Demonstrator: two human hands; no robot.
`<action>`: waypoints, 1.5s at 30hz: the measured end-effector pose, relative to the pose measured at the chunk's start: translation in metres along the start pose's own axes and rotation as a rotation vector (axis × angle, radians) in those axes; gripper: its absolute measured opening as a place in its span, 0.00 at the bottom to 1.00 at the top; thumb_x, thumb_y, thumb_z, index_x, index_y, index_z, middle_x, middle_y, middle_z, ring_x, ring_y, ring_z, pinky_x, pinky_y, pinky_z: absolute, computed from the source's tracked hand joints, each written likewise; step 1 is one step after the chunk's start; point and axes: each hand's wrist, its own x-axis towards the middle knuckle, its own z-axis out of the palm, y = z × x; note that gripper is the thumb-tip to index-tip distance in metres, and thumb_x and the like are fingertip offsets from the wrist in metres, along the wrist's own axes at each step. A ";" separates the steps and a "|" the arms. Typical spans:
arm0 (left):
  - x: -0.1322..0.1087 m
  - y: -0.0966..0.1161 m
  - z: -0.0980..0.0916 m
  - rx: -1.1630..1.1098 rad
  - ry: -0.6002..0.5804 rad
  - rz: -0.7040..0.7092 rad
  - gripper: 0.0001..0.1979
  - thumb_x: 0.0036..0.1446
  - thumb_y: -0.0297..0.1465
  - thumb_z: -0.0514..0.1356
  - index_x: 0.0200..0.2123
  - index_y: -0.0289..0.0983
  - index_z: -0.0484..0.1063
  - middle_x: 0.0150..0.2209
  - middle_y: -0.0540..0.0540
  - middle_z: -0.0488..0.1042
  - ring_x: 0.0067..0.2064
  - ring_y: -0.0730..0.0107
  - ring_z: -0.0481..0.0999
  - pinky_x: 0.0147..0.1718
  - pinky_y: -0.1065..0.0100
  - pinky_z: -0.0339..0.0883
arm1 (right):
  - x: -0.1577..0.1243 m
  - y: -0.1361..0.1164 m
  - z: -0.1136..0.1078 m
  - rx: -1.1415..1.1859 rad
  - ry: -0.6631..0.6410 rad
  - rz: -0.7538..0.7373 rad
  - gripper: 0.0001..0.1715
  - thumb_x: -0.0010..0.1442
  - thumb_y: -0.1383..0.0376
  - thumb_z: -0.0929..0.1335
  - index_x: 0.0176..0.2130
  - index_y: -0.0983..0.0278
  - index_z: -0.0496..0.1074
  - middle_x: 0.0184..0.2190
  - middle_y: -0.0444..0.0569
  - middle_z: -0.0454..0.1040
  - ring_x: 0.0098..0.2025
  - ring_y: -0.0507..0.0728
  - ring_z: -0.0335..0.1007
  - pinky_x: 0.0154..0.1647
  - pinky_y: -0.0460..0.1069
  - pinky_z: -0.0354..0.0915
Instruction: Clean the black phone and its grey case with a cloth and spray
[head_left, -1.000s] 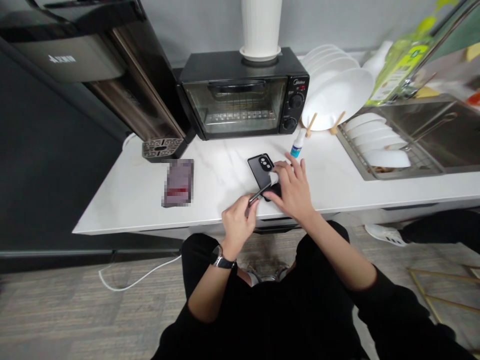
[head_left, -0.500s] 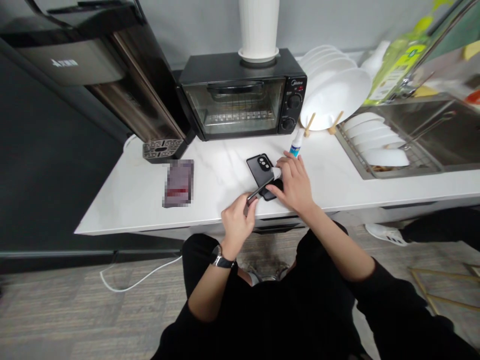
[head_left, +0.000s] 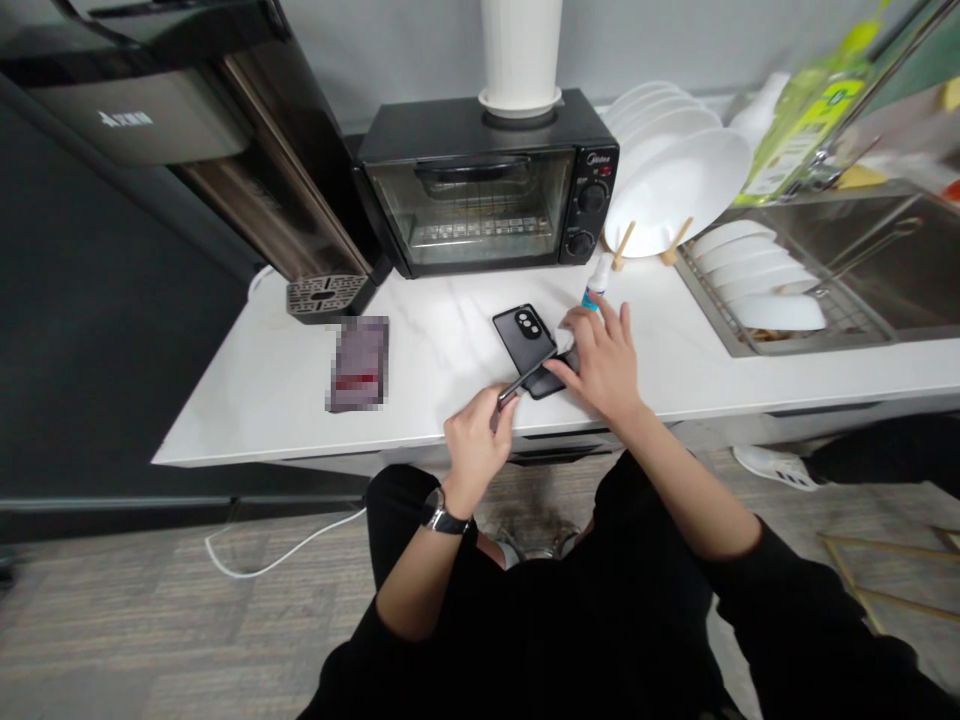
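My left hand [head_left: 478,440] is closed on the lower end of a thin dark phone [head_left: 517,385], seen nearly edge-on and tilted up to the right. A black phone case [head_left: 520,338] with a camera cutout lies on the counter behind the phone. My right hand [head_left: 602,362] is at the phone's upper end, with a white cloth or tissue [head_left: 565,340] between its thumb and fingers; some fingers are spread. Just beyond the right fingers stands a small white and blue spray bottle [head_left: 595,284].
A blurred purple item [head_left: 361,363] lies left on the white counter [head_left: 262,410]. Behind stand a drink dispenser [head_left: 322,296], a black toaster oven [head_left: 480,205] and racked white plates [head_left: 675,190]. Right is a sink [head_left: 885,290] with a dish rack; a person's shoe [head_left: 774,467] is on the floor.
My right hand has moved slightly right and away from the phone's upper end with the white cloth, its fingers more spread. My left hand has barely moved.
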 end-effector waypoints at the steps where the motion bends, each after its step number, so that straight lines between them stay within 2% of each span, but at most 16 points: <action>1: 0.000 0.001 0.000 0.000 0.006 -0.003 0.09 0.72 0.38 0.60 0.44 0.39 0.78 0.36 0.46 0.83 0.36 0.68 0.82 0.36 0.71 0.68 | 0.003 0.006 -0.001 -0.011 0.008 0.023 0.43 0.71 0.33 0.53 0.57 0.63 0.69 0.60 0.61 0.76 0.76 0.74 0.53 0.77 0.74 0.43; 3: 0.001 0.001 0.001 -0.004 0.007 -0.010 0.09 0.72 0.37 0.60 0.45 0.39 0.77 0.36 0.46 0.83 0.36 0.68 0.82 0.36 0.70 0.68 | 0.003 -0.001 -0.003 0.003 -0.003 0.005 0.43 0.70 0.33 0.54 0.57 0.63 0.70 0.62 0.61 0.74 0.77 0.74 0.51 0.77 0.75 0.42; 5: 0.000 -0.002 0.003 0.008 0.002 -0.015 0.09 0.72 0.37 0.59 0.45 0.39 0.77 0.35 0.47 0.82 0.34 0.68 0.80 0.35 0.70 0.67 | -0.004 -0.026 -0.002 0.052 -0.039 -0.088 0.43 0.70 0.33 0.54 0.57 0.63 0.70 0.65 0.60 0.72 0.77 0.73 0.51 0.78 0.73 0.40; 8: -0.002 -0.009 0.005 0.049 0.015 0.010 0.13 0.71 0.37 0.57 0.35 0.38 0.75 0.27 0.48 0.78 0.27 0.70 0.75 0.29 0.69 0.62 | -0.018 -0.069 0.002 0.123 -0.105 -0.253 0.45 0.70 0.33 0.56 0.59 0.66 0.69 0.65 0.61 0.72 0.76 0.70 0.53 0.80 0.69 0.40; 10: -0.002 -0.010 0.005 0.057 0.023 0.031 0.15 0.70 0.36 0.57 0.30 0.38 0.73 0.24 0.49 0.76 0.25 0.70 0.72 0.27 0.69 0.61 | -0.022 -0.080 0.005 0.130 -0.115 -0.295 0.46 0.70 0.33 0.56 0.60 0.67 0.68 0.64 0.62 0.73 0.76 0.69 0.55 0.80 0.68 0.39; 15: 0.001 -0.002 0.001 0.027 -0.001 0.004 0.09 0.71 0.36 0.59 0.45 0.39 0.77 0.34 0.47 0.83 0.32 0.68 0.80 0.33 0.70 0.66 | -0.007 -0.031 0.007 0.055 -0.016 -0.089 0.43 0.72 0.35 0.53 0.59 0.64 0.68 0.62 0.61 0.75 0.75 0.70 0.56 0.79 0.71 0.39; 18: 0.002 0.002 0.000 0.023 0.009 -0.012 0.09 0.71 0.38 0.60 0.45 0.40 0.77 0.36 0.46 0.83 0.35 0.67 0.82 0.35 0.70 0.67 | 0.004 -0.007 0.006 0.025 0.029 0.019 0.43 0.70 0.33 0.54 0.57 0.63 0.69 0.60 0.62 0.75 0.75 0.73 0.56 0.77 0.74 0.43; 22: 0.001 -0.001 0.003 0.048 0.016 -0.024 0.10 0.71 0.37 0.60 0.47 0.39 0.77 0.35 0.46 0.83 0.33 0.66 0.82 0.33 0.69 0.66 | -0.004 -0.037 0.006 0.104 -0.016 -0.063 0.43 0.70 0.33 0.54 0.55 0.63 0.70 0.62 0.60 0.74 0.76 0.73 0.52 0.77 0.73 0.46; 25: -0.001 -0.005 0.004 0.089 0.003 -0.032 0.09 0.69 0.34 0.58 0.42 0.38 0.78 0.30 0.47 0.81 0.29 0.66 0.78 0.30 0.68 0.65 | -0.017 -0.073 0.007 0.145 -0.078 -0.162 0.41 0.70 0.34 0.56 0.56 0.63 0.71 0.63 0.59 0.74 0.78 0.73 0.48 0.78 0.71 0.45; 27: -0.002 -0.006 0.003 0.104 -0.001 -0.020 0.09 0.68 0.33 0.58 0.39 0.38 0.77 0.28 0.47 0.80 0.28 0.66 0.77 0.29 0.68 0.64 | -0.022 -0.082 0.005 0.141 -0.098 -0.190 0.38 0.73 0.37 0.56 0.56 0.62 0.71 0.63 0.58 0.75 0.77 0.70 0.51 0.79 0.70 0.43; 31: 0.001 -0.003 0.002 0.052 0.012 0.024 0.09 0.70 0.34 0.59 0.44 0.38 0.78 0.35 0.45 0.83 0.34 0.66 0.82 0.33 0.69 0.67 | -0.012 -0.053 0.000 0.094 -0.038 -0.067 0.27 0.78 0.49 0.54 0.55 0.59 0.74 0.63 0.51 0.76 0.78 0.68 0.51 0.80 0.73 0.37; 36: 0.004 0.002 0.001 0.025 0.015 0.027 0.09 0.72 0.37 0.60 0.46 0.40 0.77 0.37 0.46 0.84 0.36 0.67 0.83 0.35 0.70 0.67 | 0.012 -0.016 -0.004 0.064 0.104 0.131 0.25 0.76 0.61 0.56 0.42 0.59 0.80 0.65 0.48 0.75 0.77 0.70 0.52 0.78 0.77 0.39; 38: 0.004 0.002 0.001 0.030 0.006 0.020 0.09 0.72 0.38 0.60 0.46 0.40 0.77 0.38 0.46 0.84 0.36 0.67 0.83 0.35 0.70 0.67 | 0.014 -0.026 -0.003 0.102 0.084 0.102 0.23 0.74 0.63 0.57 0.43 0.59 0.80 0.65 0.49 0.75 0.76 0.68 0.56 0.78 0.77 0.40; 40: 0.002 -0.002 0.003 0.056 0.002 0.017 0.09 0.71 0.37 0.59 0.44 0.40 0.77 0.36 0.46 0.83 0.34 0.67 0.82 0.34 0.69 0.66 | 0.010 -0.048 -0.001 0.153 0.027 0.042 0.23 0.73 0.66 0.57 0.52 0.59 0.79 0.61 0.50 0.79 0.73 0.65 0.62 0.79 0.75 0.39; 42: 0.000 -0.006 0.005 0.110 0.019 0.020 0.10 0.70 0.35 0.57 0.38 0.38 0.76 0.30 0.46 0.80 0.30 0.66 0.78 0.30 0.68 0.63 | 0.003 -0.076 0.000 0.196 -0.043 -0.057 0.24 0.72 0.66 0.58 0.60 0.62 0.75 0.56 0.51 0.82 0.72 0.63 0.64 0.80 0.72 0.39; 45: -0.003 -0.012 0.008 0.170 0.047 0.036 0.13 0.67 0.31 0.54 0.29 0.38 0.72 0.23 0.46 0.74 0.24 0.66 0.73 0.25 0.66 0.57 | -0.006 -0.102 0.002 0.221 -0.103 -0.185 0.23 0.72 0.65 0.60 0.61 0.64 0.74 0.55 0.53 0.82 0.72 0.62 0.64 0.81 0.68 0.41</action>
